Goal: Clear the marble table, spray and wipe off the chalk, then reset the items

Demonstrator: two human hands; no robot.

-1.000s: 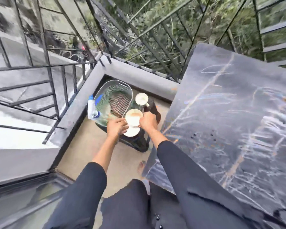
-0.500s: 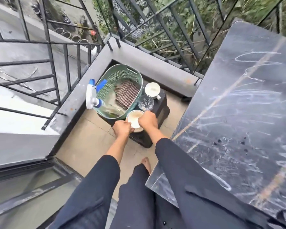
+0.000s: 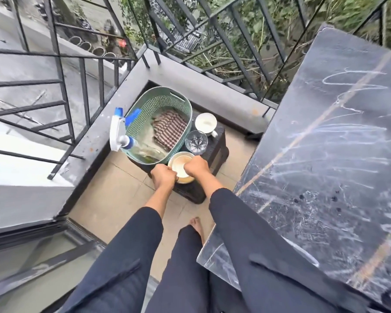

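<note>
A dark marble table smeared with white chalk fills the right side. Left of it a low black stool carries a cream bowl on a plate. My left hand grips its left rim and my right hand grips its right rim. Behind the bowl stand a clear glass and a white cup. A green basket holds a striped cloth and a spray bottle with a blue-and-white head.
Black metal railings and a grey ledge enclose the balcony corner behind the stool. My bare foot stands on the beige tiled floor between the stool and the table edge.
Both hands have lowered the bowl and plate down onto the front of the stool, in front of the glass. The camera has tilted closer over the stool.
</note>
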